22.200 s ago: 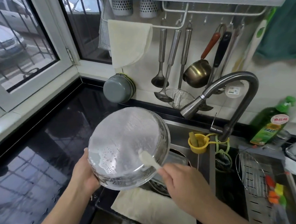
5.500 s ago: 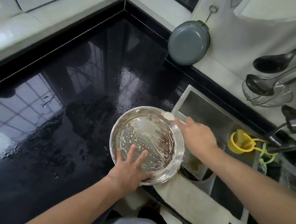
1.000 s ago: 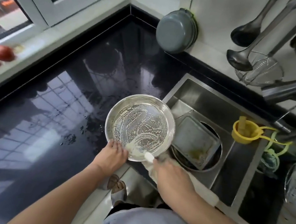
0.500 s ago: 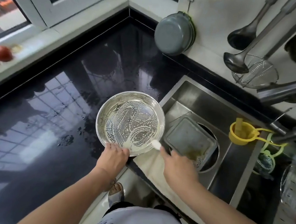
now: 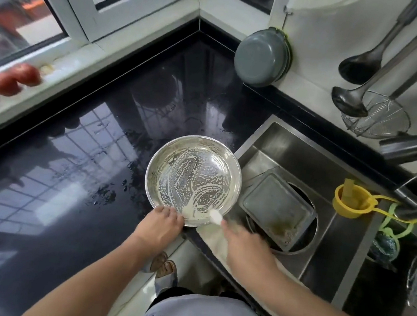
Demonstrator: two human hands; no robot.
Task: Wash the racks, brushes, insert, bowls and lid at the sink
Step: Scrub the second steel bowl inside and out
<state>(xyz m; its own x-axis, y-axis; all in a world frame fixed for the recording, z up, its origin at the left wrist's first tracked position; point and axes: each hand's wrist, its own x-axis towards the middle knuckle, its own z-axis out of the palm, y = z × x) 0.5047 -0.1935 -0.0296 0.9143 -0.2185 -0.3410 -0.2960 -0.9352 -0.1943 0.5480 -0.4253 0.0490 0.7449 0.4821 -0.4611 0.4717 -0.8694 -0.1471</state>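
Since half a second ago the white brush head (image 5: 215,216) has slid from the bowl's right rim down to its near rim, and our right hand (image 5: 245,248) has followed it closer to our body; the left hand has stayed put on the near edge. We see the steel bowl (image 5: 192,180) resting on the black surface (image 5: 72,169), just beside the left edge of the sink (image 5: 320,262), its inside streaked with whitish suds. Our left hand (image 5: 160,227) grips the bowl's near rim, fingers curled over the edge. Our right hand is blurred by motion; its fingers are curled round the brush handle, though we cannot tell exactly how they lie. The brush head touches the inside of the bowl near the rim.

In the sink basin a rectangular glass dish (image 5: 276,208) lies tilted over a round opening, with brownish residue in its near corner. A yellow strainer (image 5: 349,201) hangs at the divider to the right. A pale cloth (image 5: 215,238) drapes over the sink's front edge under our right wrist. A grey pan (image 5: 260,56) hangs against the wall behind the surface, and ladles (image 5: 350,98) and a wire skimmer (image 5: 376,117) hang further right. Red tomatoes (image 5: 7,82) sit on the window sill at the left.
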